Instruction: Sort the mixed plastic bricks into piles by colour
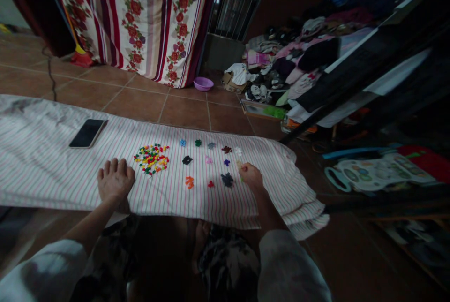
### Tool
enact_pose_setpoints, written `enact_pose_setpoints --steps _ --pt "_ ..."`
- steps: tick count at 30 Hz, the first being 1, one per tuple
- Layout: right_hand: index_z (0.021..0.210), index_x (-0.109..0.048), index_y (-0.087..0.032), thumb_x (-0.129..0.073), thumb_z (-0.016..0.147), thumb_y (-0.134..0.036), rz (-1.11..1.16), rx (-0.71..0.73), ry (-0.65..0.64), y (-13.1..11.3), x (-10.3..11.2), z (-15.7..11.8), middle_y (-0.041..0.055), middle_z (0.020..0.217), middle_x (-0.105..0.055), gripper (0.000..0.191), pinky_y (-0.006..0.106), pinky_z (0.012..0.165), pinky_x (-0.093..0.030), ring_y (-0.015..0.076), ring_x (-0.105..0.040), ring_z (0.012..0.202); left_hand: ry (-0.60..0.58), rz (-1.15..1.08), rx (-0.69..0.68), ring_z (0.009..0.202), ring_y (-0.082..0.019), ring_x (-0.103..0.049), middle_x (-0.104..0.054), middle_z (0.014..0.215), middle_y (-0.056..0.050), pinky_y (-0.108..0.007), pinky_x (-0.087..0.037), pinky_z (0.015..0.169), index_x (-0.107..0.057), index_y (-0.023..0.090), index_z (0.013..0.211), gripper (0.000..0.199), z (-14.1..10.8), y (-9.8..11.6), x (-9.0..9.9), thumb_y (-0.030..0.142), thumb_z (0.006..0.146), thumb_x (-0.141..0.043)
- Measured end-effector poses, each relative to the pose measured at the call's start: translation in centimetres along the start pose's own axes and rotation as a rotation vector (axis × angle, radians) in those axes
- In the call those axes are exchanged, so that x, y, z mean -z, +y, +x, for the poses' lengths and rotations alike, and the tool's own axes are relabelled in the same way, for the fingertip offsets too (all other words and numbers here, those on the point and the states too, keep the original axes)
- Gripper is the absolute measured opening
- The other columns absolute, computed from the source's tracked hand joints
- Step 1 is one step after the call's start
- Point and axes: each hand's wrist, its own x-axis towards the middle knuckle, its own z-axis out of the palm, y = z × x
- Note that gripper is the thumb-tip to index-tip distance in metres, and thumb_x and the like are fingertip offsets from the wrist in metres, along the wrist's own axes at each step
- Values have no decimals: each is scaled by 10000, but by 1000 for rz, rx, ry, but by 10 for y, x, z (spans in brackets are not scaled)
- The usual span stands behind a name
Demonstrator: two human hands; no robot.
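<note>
My left hand (116, 180) lies palm down on the striped cloth (63, 175), fingers stretched out and holding nothing. Just right of it spreads a mixed heap of small red, yellow, green and white pieces (152, 158). My right hand (251, 175) has its fingers pinched together at a beige cluster (239, 164); what lies between the fingertips is hidden. A little green shows beneath that hand. Small single-colour piles sit between my hands, among them black (187, 160), orange (189, 182), red (210, 184), dark grey (227, 179), brown (227, 149) and white (238, 151).
A dark phone (87, 133) rests on the cloth at the left. Beyond the cloth, a purple basin (203, 84) stands on the tiled floor before a floral curtain (147, 20). Heaped clothes (291, 58) fill the back right. A dark slanted pole (316, 119) rises at the right.
</note>
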Motion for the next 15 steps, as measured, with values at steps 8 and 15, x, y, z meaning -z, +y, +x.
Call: enact_pose_setpoints --steps 8,15 --pt "871 -640 -162 -588 807 -236 55 -25 -17 -1 -3 13 55 803 -669 110 231 699 -401 160 -606 765 19 -8 -8 1304 -305 -384 -525 1327 -155 -470 -282 1045 -547 171 1237 438 0 0 -1 330 906 -309" --pt "1140 -599 -118 -559 766 -153 26 59 -22 1 -10 11 98 979 -654 377 250 810 -415 188 -583 928 10 14 -14 1302 -311 -384 -520 1332 -160 -463 -288 1047 -543 149 1233 461 0 1 2 349 915 -275"
